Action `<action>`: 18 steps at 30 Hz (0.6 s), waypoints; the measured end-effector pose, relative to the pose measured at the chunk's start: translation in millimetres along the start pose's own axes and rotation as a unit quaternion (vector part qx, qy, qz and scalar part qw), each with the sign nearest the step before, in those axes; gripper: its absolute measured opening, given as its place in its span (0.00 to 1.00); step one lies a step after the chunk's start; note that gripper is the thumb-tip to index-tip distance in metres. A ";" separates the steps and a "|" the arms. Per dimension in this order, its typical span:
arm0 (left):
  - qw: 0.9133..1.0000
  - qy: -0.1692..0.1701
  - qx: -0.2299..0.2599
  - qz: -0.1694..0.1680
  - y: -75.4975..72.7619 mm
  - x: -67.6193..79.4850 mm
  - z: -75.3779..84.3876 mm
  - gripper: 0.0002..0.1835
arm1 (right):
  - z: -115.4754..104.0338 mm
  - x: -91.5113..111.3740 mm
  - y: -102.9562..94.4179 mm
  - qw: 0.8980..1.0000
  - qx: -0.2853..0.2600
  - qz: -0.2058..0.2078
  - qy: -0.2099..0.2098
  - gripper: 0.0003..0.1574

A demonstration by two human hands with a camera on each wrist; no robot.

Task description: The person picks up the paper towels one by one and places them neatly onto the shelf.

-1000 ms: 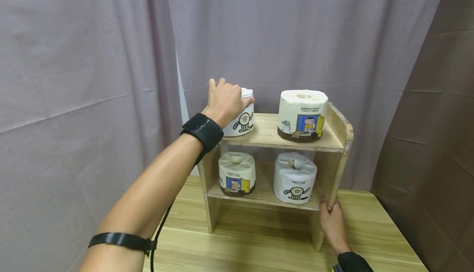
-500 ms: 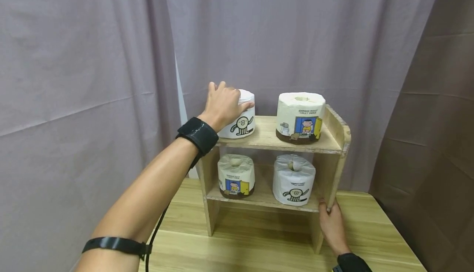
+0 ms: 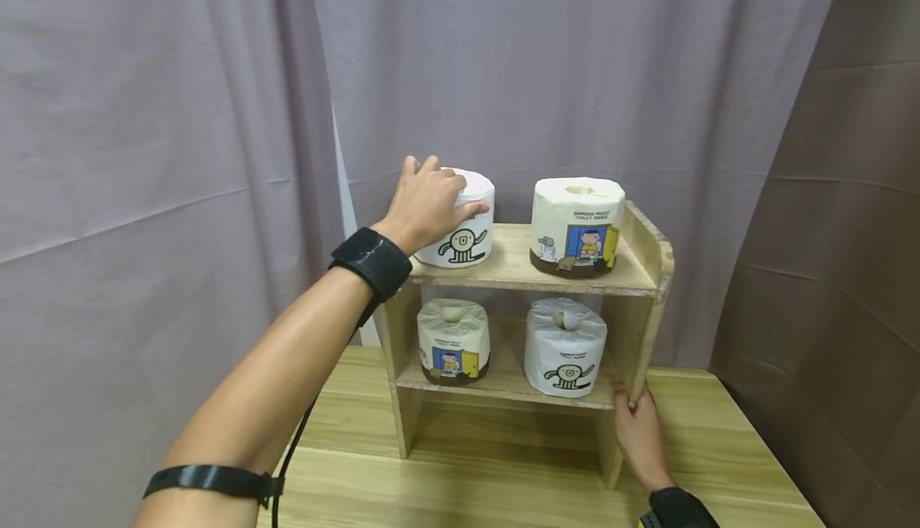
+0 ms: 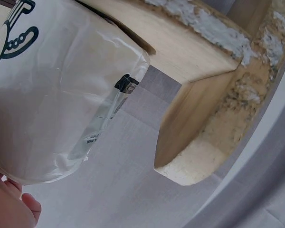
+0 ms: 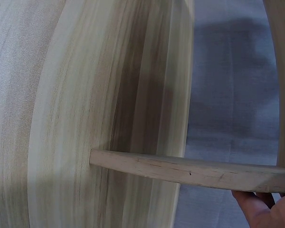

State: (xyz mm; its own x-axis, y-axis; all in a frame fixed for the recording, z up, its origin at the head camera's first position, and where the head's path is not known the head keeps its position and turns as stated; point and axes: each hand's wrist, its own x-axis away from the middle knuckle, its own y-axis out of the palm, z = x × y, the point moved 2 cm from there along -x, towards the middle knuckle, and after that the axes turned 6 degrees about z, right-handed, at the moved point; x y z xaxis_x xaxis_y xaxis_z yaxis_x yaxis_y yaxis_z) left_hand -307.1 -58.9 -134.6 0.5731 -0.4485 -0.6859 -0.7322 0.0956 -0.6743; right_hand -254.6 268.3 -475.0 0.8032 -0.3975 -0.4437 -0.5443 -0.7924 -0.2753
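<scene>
At the left of the top shelf, my left hand grips a white-wrapped toilet roll with a striped cartoon figure, thumb on its near face. Low on the right, my right hand holds the side panel of the small two-tier wooden shelf. In the right wrist view, the fingers press against the side panel. The left wrist view shows the white toilet roll close beside the shelf board, with fingertips at its lower edge.
A cream toilet roll stands right on the top shelf. Below are another cream roll and a white one. The shelf stands on a wooden table, with grey curtains behind.
My left hand and the white toilet roll have shifted slightly right relative to the shelf, and the roll sits a little higher. My right hand keeps its hold. The head view has turned slightly.
</scene>
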 end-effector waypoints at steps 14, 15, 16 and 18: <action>0.999 0.035 0.035 0.001 -0.9 1.8 -9.6 0.31 | -0.4 1.4 1.5 1.000 -0.007 0.000 0.011 0.27; 0.999 0.036 0.038 0.001 -1.1 2.5 -11.0 0.31 | -0.8 1.3 1.9 1.000 -0.006 -0.001 0.011 0.27; 0.999 0.037 0.040 0.000 -1.2 3.3 -12.5 0.31 | -0.9 1.0 2.3 1.000 -0.006 -0.002 0.012 0.27; 0.998 0.037 0.045 -0.003 -1.0 4.8 -15.2 0.31 | -1.3 0.6 2.8 1.000 -0.004 -0.005 0.013 0.27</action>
State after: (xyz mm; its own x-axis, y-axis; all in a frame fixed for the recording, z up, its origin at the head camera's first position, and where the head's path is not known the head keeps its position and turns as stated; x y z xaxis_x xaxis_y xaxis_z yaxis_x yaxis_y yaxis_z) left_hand -309.2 -74.6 -133.0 0.5462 -0.5134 -0.6619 -0.6908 0.1708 -0.7026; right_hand -255.3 265.2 -474.9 0.8150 -0.4011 -0.4182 -0.5340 -0.8000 -0.2735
